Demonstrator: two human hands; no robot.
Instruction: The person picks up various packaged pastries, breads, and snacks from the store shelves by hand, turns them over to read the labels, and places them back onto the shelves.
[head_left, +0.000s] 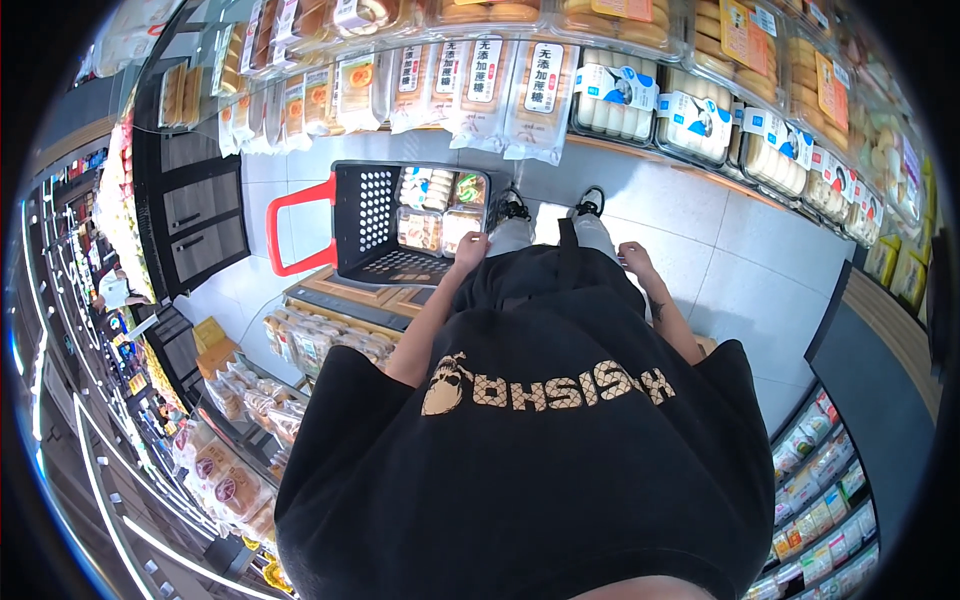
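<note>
My left hand (472, 250) hangs beside my left thigh, near the side of a black plastic shopping basket (367, 266) with a red handle (300, 196). Its fingers look curled, and I cannot tell whether they touch anything. Inside the basket lie several clear packs, among them a pack of white buns (424, 187) and a pack of baked goods (418, 230). On the other side, my right hand (636, 257) hangs by my right thigh with its fingers bent. No object shows in it.
Ahead runs a shelf display with bagged bread (541, 97), boxed white buns (615, 97) and boxed rolls (487, 11). A low stand of packaged bread (330, 337) is at my left. Refrigerated shelves (817, 487) hold packs at my right. Pale floor tiles (757, 247) lie underfoot.
</note>
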